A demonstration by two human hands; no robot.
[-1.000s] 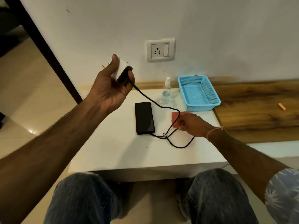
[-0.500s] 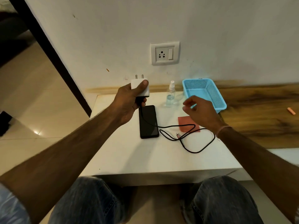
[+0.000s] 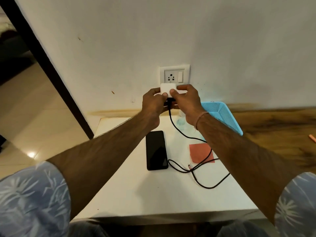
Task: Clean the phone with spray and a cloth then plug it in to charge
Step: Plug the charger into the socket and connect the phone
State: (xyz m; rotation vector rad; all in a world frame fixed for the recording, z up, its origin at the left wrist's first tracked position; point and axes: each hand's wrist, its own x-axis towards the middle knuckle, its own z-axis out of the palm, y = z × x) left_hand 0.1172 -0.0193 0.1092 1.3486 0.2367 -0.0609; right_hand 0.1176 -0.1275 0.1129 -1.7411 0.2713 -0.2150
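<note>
Thumbs and curled fingers of the left hand (image 3: 152, 104) and right hand (image 3: 187, 102) pinch the white charger (image 3: 166, 90) just below the wall socket (image 3: 171, 76), its black cable (image 3: 179, 131) trailing down to the table (image 3: 136, 194) where the phone (image 3: 156, 149) lies flat.

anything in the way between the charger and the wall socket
Nothing visible does. The left hand and right hand hold the white charger just below the wall socket. Its pins point up toward the holes, with only bare socket plate between them.
</note>
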